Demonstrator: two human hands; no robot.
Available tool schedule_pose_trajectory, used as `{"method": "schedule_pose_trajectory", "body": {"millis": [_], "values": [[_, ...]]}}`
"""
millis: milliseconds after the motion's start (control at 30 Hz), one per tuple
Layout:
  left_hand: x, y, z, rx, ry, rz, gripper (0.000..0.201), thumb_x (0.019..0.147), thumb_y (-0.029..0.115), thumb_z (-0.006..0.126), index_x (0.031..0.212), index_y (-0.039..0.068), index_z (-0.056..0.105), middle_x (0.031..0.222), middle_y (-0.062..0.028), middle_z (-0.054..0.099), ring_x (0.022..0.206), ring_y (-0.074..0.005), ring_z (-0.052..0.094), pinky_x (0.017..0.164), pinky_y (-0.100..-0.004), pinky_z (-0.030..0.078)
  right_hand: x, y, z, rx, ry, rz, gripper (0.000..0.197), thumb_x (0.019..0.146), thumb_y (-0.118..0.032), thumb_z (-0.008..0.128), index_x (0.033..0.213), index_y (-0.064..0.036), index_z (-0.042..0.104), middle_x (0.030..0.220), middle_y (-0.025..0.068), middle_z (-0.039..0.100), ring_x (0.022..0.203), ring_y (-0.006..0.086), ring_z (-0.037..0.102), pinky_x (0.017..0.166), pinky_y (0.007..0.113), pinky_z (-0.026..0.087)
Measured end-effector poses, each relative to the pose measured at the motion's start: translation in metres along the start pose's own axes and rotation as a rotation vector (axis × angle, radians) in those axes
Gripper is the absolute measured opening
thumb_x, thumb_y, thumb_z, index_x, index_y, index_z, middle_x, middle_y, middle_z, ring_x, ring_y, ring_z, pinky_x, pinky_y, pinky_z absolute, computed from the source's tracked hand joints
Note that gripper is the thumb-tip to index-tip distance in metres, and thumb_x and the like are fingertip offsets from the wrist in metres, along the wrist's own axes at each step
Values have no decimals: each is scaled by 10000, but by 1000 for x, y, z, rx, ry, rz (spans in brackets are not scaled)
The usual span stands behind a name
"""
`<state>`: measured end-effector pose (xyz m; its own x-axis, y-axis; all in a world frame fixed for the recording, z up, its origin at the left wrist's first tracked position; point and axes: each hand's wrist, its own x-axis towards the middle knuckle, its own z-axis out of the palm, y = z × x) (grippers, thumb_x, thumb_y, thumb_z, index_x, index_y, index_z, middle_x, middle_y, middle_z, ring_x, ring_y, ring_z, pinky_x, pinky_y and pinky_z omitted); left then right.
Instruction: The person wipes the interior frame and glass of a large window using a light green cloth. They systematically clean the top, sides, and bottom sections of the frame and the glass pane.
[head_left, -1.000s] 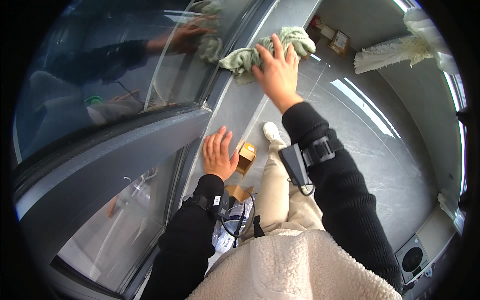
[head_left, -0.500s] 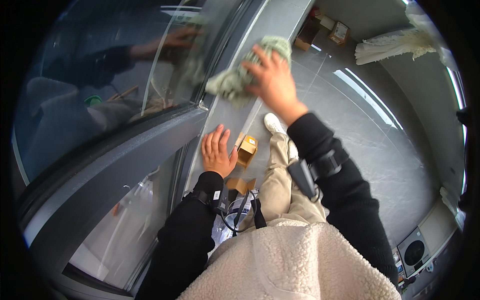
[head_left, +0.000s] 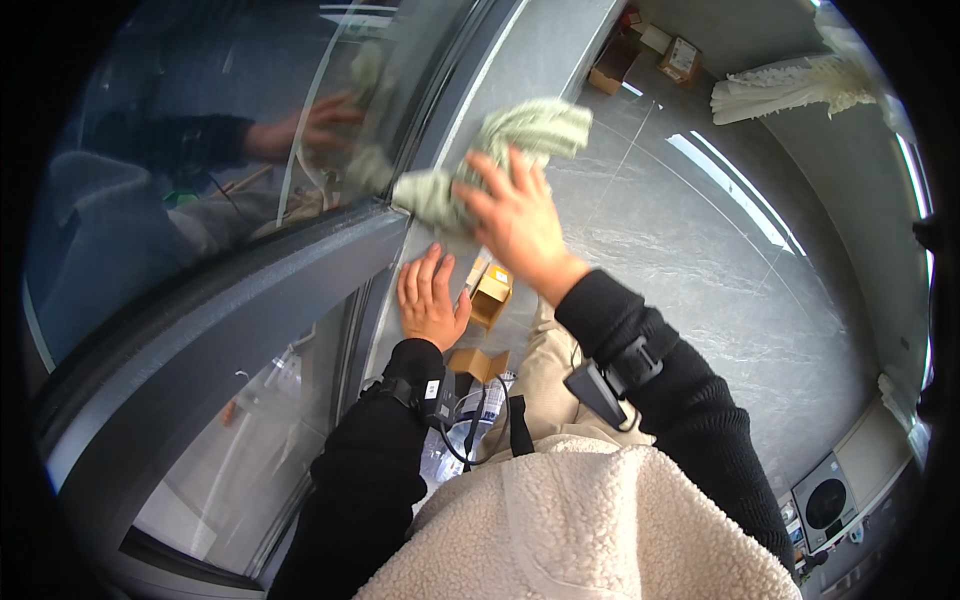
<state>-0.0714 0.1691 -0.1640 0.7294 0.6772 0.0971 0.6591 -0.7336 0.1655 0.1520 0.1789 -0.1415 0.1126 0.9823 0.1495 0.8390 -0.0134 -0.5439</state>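
My right hand (head_left: 517,218) presses a pale green cloth (head_left: 540,128) onto the grey window sill (head_left: 552,45), close to the corner of the dark window frame (head_left: 270,265). The fingers are on top of the cloth, and its folds spread out past them on both sides; some blur shows at its edges. My left hand (head_left: 431,303) lies on the sill nearer to me, fingers stretched out, holding nothing. Left of the cloth, the window glass (head_left: 200,110) mirrors my right arm and the cloth.
Below the sill stand open cardboard boxes (head_left: 490,300) and a clear plastic bag (head_left: 440,460) beside my legs. More boxes (head_left: 681,60) sit by the far wall. White bundled fabric (head_left: 790,88) hangs at upper right, and a washing machine (head_left: 826,502) is at lower right.
My right hand and the cloth have moved nearer to me and a little left along the sill. My left hand stays in nearly the same place.
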Motion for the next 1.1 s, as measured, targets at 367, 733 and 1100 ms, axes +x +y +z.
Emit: {"method": "schedule_pose_trajectory", "body": {"millis": [367, 733, 1100], "values": [[2, 2, -5, -19, -1, -8, 616, 811, 251, 651, 1376, 102, 456, 1477, -94, 414, 1320, -303, 397, 1130, -505, 285, 58, 90, -48, 148, 287, 357, 541, 667, -2, 741, 1174, -174, 666, 1337, 131, 518, 1198, 376, 508, 1004, 440, 460], [-6, -2, 5, -33, -51, -77, 588, 809, 273, 649, 1349, 101, 495, 1438, -105, 448, 1302, -323, 414, 1111, -538, 299, 0, -1, -42, 831, 219, 375, 640, 861, -258, 721, 1394, -38, 441, 1358, 221, 484, 1157, 309, 573, 986, 372, 456], [-10, -1, 9, 28, 23, -32, 550, 815, 333, 646, 1276, 56, 534, 1209, -170, 541, 1237, -389, 444, 1109, -550, 309, -3, -25, 8, 11, -80, -175, 326, 788, -228, 652, 1111, -252, 688, 1520, 71, 359, 1396, 379, 317, 1116, 647, 234]]}}
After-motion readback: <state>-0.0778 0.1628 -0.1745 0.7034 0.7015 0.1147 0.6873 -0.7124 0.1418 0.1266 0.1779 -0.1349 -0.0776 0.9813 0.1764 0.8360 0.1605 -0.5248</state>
